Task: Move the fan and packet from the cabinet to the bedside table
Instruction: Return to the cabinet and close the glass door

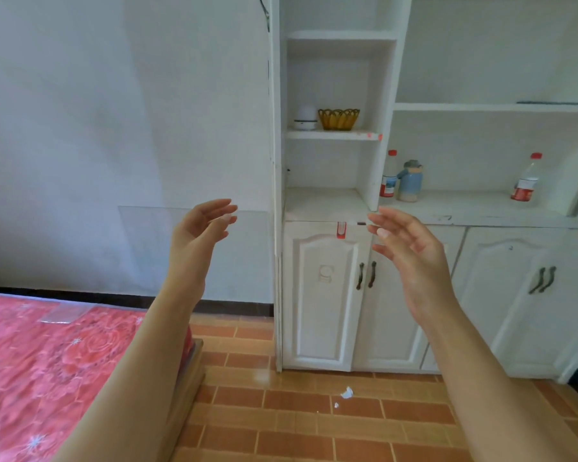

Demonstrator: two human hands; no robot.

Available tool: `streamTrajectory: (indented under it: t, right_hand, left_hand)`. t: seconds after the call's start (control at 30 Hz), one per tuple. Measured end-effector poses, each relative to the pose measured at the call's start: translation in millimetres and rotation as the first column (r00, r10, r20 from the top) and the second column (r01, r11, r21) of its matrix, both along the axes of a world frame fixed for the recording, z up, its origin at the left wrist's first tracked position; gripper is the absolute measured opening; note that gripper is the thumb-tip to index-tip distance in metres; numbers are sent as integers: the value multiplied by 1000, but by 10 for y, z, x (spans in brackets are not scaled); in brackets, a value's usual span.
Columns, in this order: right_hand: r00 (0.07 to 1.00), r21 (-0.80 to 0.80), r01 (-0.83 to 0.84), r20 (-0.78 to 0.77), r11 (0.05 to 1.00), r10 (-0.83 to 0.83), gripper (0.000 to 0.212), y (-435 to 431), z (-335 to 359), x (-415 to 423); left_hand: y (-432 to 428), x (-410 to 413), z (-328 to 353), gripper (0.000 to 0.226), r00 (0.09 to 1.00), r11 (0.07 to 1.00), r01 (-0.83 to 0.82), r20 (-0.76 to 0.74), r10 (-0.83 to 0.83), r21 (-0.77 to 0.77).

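Observation:
A white cabinet point(327, 208) with open shelves stands ahead. My left hand point(199, 230) and my right hand point(411, 248) are both raised in front of it, palms facing each other, fingers spread, holding nothing. On an upper shelf sit a small white rounded device point(305, 119) and a yellow openwork basket point(338, 119). I cannot pick out a fan or a packet for certain. No bedside table shows.
Two red-capped bottles point(389, 175) point(526, 178) and a blue jar point(410, 181) stand on the counter to the right. Closed cabinet doors point(324, 295) are below. A bed with a red floral cover point(40, 368) fills the lower left. Paper scraps point(347, 392) lie on the tiled floor.

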State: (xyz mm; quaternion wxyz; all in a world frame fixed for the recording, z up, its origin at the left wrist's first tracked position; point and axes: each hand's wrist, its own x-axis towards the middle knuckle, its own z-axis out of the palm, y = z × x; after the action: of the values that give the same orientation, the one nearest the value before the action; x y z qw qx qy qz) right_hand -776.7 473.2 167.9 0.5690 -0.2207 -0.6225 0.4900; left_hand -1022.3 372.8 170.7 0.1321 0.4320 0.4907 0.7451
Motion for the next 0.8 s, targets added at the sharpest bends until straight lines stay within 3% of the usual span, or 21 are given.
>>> streamTrajectory:
  t: [0.37,0.8]
  right_hand:
    - [998,-3,-61,23,998,61,28,1027,-124,-653]
    - [998,75,21,55,997,-25,29,2113,30,-1731]
  left_hand:
    - [919,-639,-91,22,999,998,-53,-5,53,-20]
    - [2254,-1748,243,22,998,999,29,-61,-28,26]
